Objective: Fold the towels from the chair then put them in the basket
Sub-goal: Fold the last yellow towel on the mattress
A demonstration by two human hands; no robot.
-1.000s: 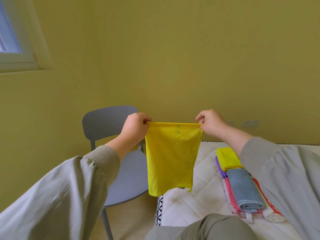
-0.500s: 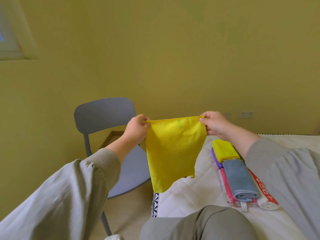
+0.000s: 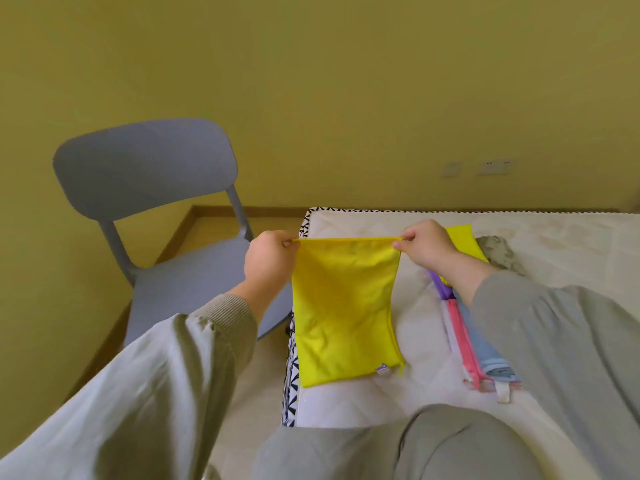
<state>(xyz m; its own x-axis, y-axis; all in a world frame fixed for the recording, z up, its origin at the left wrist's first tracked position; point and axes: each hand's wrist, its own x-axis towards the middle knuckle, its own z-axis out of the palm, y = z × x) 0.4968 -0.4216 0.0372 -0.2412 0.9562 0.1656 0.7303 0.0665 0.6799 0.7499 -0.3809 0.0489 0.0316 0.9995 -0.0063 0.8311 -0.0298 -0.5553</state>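
Observation:
A yellow towel (image 3: 343, 306), folded double, is stretched between my hands over the near left corner of the mattress (image 3: 554, 244). My left hand (image 3: 272, 258) pinches its top left corner and my right hand (image 3: 427, 245) pinches the top right corner. The towel's lower part lies on the mattress, with a small label at its bottom edge. A grey chair (image 3: 166, 216) stands to the left, its seat bare. A stack of folded towels (image 3: 467, 341) in yellow, purple, pink and blue lies on the mattress under my right forearm. No basket is in view.
A crumpled patterned cloth (image 3: 498, 252) lies beyond the stack. My knee (image 3: 450, 441) is at the bottom centre. The yellow wall with sockets (image 3: 491, 167) runs behind the mattress, and the floor shows between chair and mattress.
My view has tipped downward. Both hands have lowered the yellow towel from hanging in the air onto the mattress, its bottom edge now lying flat.

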